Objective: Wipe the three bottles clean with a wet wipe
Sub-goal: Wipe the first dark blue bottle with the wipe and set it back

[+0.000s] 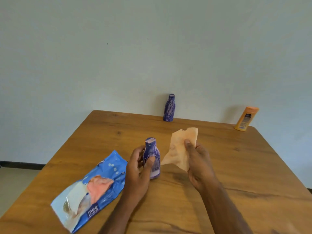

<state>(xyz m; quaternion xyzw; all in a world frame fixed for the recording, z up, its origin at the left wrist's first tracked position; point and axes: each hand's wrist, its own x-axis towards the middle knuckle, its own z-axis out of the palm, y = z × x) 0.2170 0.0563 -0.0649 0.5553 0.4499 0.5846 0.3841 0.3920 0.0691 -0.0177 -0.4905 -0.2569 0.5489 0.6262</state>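
Bottle (pixel 152 157) gripped left (pixel 137 168) — wipe (pixel 181 149) right (pixel 196 159).

Plain domestic-type room, exact use cannot be told. Evidence: wooden desk (pixel 219 166) set against a bare pale wall (pixel 118 56); dark skirting (pixel 22 164) above a light floor (pixel 13 183); household wet-wipe pack (pixel 91 188).

Both bare forearms stretched forward, hands side by side.
Left hand (pixel 138 168) upright, fingers curled round a bottle (pixel 152 157), thumb pressed flat across its front. Right hand (pixel 198 159) just beside, slightly higher, thumb up, pinching a wipe (pixel 180 147) against curled fingers, palm turned toward the left hand.
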